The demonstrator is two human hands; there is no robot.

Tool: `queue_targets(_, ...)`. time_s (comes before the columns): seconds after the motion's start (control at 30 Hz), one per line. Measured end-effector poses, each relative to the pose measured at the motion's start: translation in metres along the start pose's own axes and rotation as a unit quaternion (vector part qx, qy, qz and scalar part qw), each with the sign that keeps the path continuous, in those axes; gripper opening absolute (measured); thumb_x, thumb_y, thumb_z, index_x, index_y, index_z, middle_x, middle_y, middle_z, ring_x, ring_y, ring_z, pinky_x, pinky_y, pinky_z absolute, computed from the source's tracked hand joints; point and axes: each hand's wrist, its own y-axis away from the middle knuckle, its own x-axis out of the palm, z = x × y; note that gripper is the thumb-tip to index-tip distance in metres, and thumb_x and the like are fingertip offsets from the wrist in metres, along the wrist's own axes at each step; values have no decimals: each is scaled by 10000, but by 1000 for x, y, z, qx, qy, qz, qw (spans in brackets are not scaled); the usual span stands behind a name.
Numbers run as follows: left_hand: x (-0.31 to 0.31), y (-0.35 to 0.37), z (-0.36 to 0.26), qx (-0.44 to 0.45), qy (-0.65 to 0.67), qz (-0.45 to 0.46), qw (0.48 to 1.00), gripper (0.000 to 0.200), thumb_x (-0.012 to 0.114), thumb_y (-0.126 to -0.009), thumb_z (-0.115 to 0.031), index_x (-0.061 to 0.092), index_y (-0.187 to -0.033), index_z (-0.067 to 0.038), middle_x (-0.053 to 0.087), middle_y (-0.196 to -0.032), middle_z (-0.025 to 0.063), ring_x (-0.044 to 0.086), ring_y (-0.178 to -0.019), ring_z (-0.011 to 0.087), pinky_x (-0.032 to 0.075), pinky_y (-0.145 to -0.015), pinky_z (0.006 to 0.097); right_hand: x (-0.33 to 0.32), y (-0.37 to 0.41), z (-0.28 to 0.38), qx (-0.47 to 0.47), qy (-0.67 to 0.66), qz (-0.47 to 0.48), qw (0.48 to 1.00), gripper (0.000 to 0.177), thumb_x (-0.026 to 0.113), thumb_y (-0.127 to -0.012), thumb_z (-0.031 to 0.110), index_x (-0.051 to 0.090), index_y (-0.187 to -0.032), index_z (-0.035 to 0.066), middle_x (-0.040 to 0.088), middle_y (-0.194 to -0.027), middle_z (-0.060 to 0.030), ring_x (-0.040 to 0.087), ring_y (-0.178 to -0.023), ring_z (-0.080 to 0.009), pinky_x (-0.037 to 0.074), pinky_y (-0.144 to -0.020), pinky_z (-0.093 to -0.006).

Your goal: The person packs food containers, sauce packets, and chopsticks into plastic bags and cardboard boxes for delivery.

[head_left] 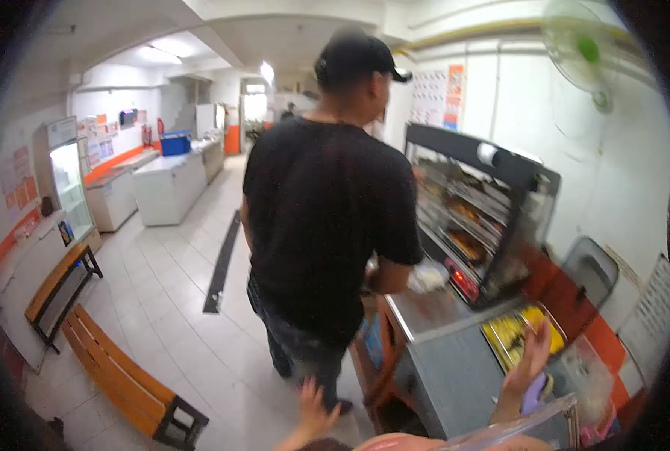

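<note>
The left hand (314, 410) is open with its fingers spread. The right hand (527, 364) is open too, by the tray (493, 346) of yellow stuff on the grey desk (448, 368). A purple thing (535, 394) is near its wrist. A person (331, 218) in black blocks part of the room, beside the food case (514, 252). The posters (433, 98) have words too small to read.

L hand (314, 410) bare | R hand (529, 359) bare | wrists bare | torso clothing unclear, blurred
</note>
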Motion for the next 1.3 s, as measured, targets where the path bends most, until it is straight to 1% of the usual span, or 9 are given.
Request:
queue_targets(0.13, 14, 29, 128, -97, -19, -5, 995, 442, 465, -792, -220, 365, -1168, -11, 299, -1264, 188, 268, -1192, 298, 209, -963, 470, 278, -116, -178, -139, 246, 172, 944, 765, 678, -683, 376, 327, -1286, 63, 316, -1323, -151, 294, -1217, -298, 217, -1005, -407)
queue_targets(0.2, -1, 71, 187, -146, -37, 11, 988, 389, 459, -797, -210, 395, -1131, -20, 329, -1231, 175, 296, -1162, 290, 231, -946, 460, 421, -90, -250, 15, -42, 255, 966, 607, 671, -698, 317, 450, -1197, 50, 502, -1168, -145, 444, -1108, -268, 335, -922, -343)
queue_targets(0.33, 3, 96, 267, -223, -46, 12, 974, 291, 447, -808, -192, 456, -1056, -40, 387, -1165, 147, 351, -1100, 274, 274, -912, 439, 484, -112, -248, -2, 120, 309, 943, 226, 652, -709, 179, 630, -871, 23, 641, -771, -70, 600, -690, -187, 471, -661, -297)
queue_targets(0.4, 19, 110, 277, -260, -34, 25, 965, 249, 441, -813, -183, 486, -1019, -50, 417, -1132, 133, 379, -1070, 266, 296, -895, 429, 471, -89, -224, 58, -6, 520, 852, 161, 612, -718, 128, 638, -826, 11, 635, -745, -70, 590, -667, -153, 463, -622, -268)
queue_targets(0.53, 36, 169, 295, -339, -20, 64, 938, 194, 429, -824, -164, 546, -944, -69, 476, -1066, 106, 435, -1008, 250, 339, -861, 408, 384, -12, -235, 59, 85, 414, 904, 150, 594, -718, 107, 632, -811, -5, 628, -782, -87, 592, -720, -167, 462, -640, -291)
queue_targets(0.63, 45, 191, 302, -392, -15, 81, 916, 193, 420, -832, -150, 592, -889, -84, 520, -1016, 85, 476, -962, 238, 371, -836, 393, 281, 66, -239, 208, 156, 550, 793, 202, 578, -769, 180, 631, -836, -4, 627, -798, -122, 607, -750, -192, 472, -666, -318)
queue_targets(0.73, -51, 109, 163, -230, 56, 36, 971, 352, 520, -768, -158, 495, -1118, -136, 469, -1056, 193, 443, -999, 295, 333, -895, 389, 168, 137, -262, 283, 244, 626, 684, 161, 584, -772, 188, 658, -877, 91, 648, -818, -92, 614, -751, -148, 467, -707, -277)
queue_targets(0.83, -73, 91, 135, -142, 111, 143, 973, 524, 715, -554, -155, 483, -1017, -78, 371, -1124, 184, 342, -1064, 371, 298, -900, 438, 83, 181, -261, 334, 195, 564, 730, 149, 583, -773, 163, 659, -874, 86, 651, -799, -73, 611, -736, -123, 467, -701, -267)
queue_targets(1.3, 1, 22, -50, 166, 273, 373, 871, 313, 597, -657, -64, 499, -952, -28, 382, -1095, 190, 346, -1060, 344, 275, -915, 419, -109, 189, -19, 457, 259, 131, 841, 197, 504, -832, 67, 573, -1002, -5, 627, -883, -93, 584, -793, -114, 457, -721, -244)
